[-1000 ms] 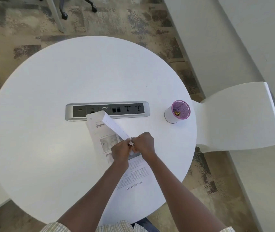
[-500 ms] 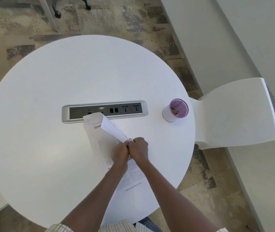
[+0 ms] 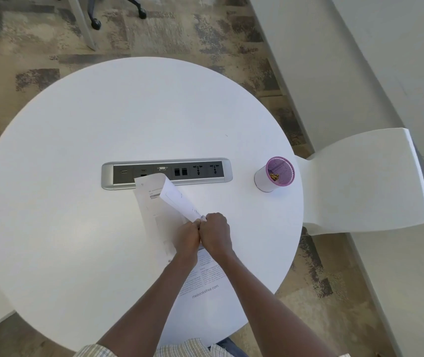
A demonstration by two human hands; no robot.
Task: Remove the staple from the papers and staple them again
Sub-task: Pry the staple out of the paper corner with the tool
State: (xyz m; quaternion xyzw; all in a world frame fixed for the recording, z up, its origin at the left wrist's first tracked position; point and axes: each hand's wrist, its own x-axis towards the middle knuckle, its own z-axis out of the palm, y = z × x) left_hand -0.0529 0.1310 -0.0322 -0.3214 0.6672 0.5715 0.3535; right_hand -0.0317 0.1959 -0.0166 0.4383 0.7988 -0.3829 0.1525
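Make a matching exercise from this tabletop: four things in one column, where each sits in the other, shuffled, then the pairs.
Things
1. papers
2. mesh cup
3. socket panel
4. white chair

Places
A. set into the table's middle
B. off the table's right edge
C. on the table near its right edge
D. pinched by both hands, top sheet folded back

Pairs: 1-D, 2-C, 3-A, 4-B

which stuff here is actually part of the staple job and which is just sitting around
In the job:
papers, top sheet folded back
left hand and right hand, both pinching the papers at one corner; the staple itself is too small to see

Just there:
pink mesh cup near the table's right edge
socket strip, partly under the papers
white chair
table
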